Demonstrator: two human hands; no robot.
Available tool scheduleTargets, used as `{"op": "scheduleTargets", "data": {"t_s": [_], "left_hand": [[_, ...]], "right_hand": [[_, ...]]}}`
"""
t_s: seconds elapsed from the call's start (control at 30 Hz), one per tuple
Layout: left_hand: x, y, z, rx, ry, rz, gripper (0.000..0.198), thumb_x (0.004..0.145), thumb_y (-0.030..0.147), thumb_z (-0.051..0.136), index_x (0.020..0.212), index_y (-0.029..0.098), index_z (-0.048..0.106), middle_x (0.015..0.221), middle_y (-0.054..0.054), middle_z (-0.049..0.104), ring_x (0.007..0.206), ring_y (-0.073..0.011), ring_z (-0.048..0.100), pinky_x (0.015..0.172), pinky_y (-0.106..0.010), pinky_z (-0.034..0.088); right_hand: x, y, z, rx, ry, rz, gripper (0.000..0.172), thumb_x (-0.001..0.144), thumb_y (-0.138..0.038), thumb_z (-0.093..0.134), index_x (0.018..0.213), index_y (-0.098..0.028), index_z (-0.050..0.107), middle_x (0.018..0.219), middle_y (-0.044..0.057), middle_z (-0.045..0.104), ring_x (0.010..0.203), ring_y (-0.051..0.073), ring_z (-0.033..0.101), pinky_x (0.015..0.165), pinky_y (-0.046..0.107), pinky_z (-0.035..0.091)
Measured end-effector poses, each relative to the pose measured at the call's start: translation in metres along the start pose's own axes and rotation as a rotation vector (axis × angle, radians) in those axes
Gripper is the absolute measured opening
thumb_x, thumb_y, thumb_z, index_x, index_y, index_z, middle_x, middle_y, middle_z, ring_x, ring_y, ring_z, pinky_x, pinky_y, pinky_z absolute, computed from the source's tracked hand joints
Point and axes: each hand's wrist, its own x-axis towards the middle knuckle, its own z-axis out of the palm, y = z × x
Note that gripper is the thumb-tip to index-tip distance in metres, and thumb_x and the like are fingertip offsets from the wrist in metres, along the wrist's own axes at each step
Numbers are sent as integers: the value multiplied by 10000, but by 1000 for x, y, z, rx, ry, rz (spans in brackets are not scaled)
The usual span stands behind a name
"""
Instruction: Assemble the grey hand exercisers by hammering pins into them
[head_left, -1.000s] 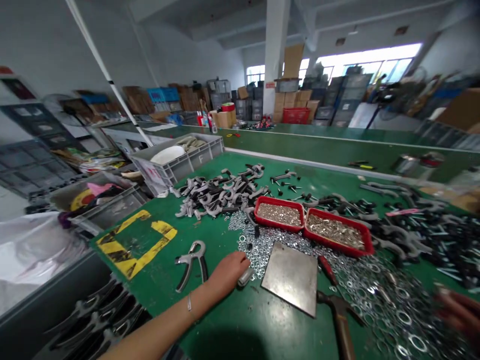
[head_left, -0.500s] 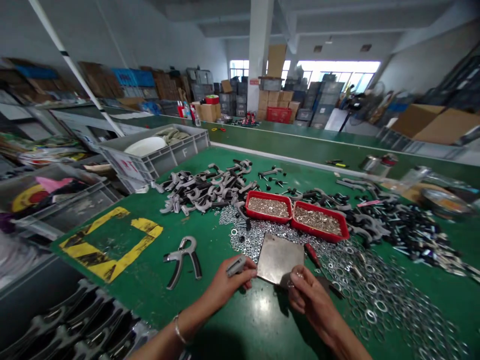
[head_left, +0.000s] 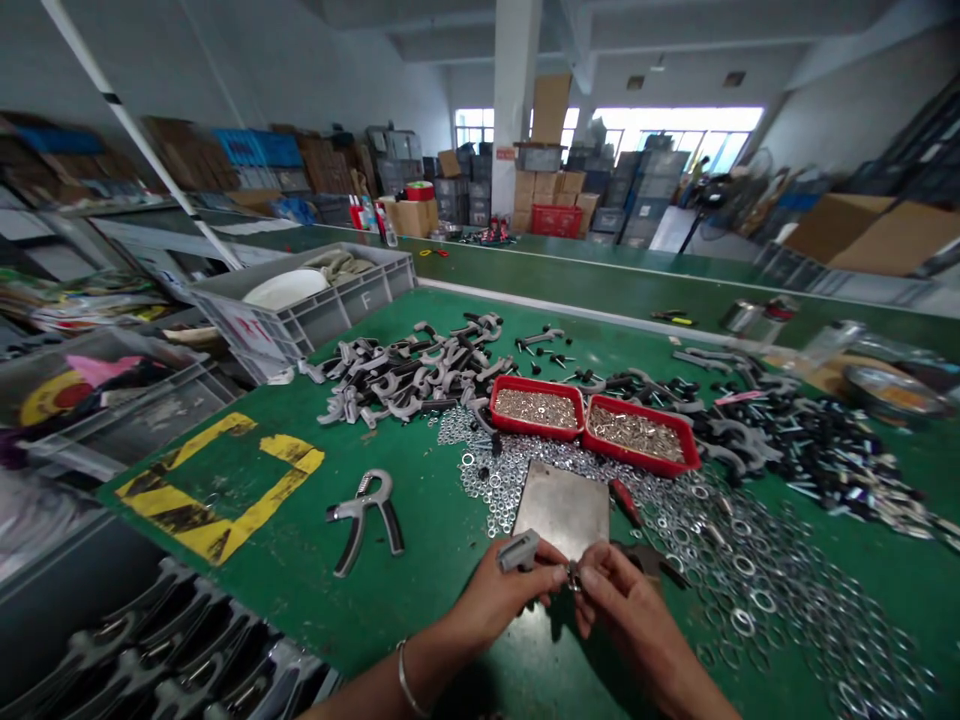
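My left hand is closed around a grey plastic handle piece, whose end pokes out above the thumb. Pinched in my right hand are small shiny metal parts, probably rings, though too small to make out fully. The fingertips of both hands meet at these parts, over the near edge of a square metal plate. A hammer lies partly hidden behind my right hand. Left of my hands, a finished-looking hand gripper with a spring rests on the green table.
Loose metal rings spread widely on the right. Two red trays of small metal pieces stand behind the plate, near a red-handled tool. Grey handle parts are heaped at the back left. A grey crate sits beyond them.
My left hand has moved right with the grey handle piece, coming up to my right hand. The fingertips, apart before, now meet at the small metal parts.
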Motion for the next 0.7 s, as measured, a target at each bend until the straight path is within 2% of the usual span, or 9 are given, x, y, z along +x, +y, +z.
{"op": "scheduleTargets", "data": {"t_s": [0.13,0.3,0.4,0.5,0.6,0.7], "left_hand": [[-2,-1,2,-33,21,-59,276,701,351,789,870,139,735,685,-22,665,593,-123,579,595,-237,448],[-2,-5,1,-68,16,-84,275,700,352,792,855,133,734,691,-31,667,599,-126,575,607,-244,444],[-3,-1,2,5,-12,-42,264,713,358,790,848,136,743,662,-24,651,603,-128,569,601,-237,423],[-4,6,3,128,-51,85,228,760,365,760,846,154,751,747,-43,666,699,-156,603,675,-256,450],[-5,10,1,283,-76,211,205,832,363,689,858,169,749,858,-69,669,805,-187,624,771,-285,476],[-5,10,-10,508,-115,257,206,869,313,616,1002,189,713,977,-84,645,876,-209,618,827,-324,486]], "right_hand": [[5,-1,-4,-92,-4,-8,274,832,-465,707,866,-212,608,703,-24,630,623,141,588,625,270,461],[2,7,-7,142,16,84,278,812,-404,753,969,-206,637,788,2,672,686,135,622,664,272,505],[-2,10,-9,277,31,148,290,795,-350,782,999,-187,657,873,28,682,764,140,650,687,263,526],[-3,9,-11,299,57,192,295,776,-320,804,1001,-180,673,898,23,671,749,121,649,704,263,542],[-1,6,-11,232,95,170,336,745,-365,820,993,-197,670,866,12,666,715,133,648,687,283,543],[1,1,-12,-52,178,27,363,753,-419,794,1025,-229,644,825,1,674,725,173,658,713,316,521]]}}
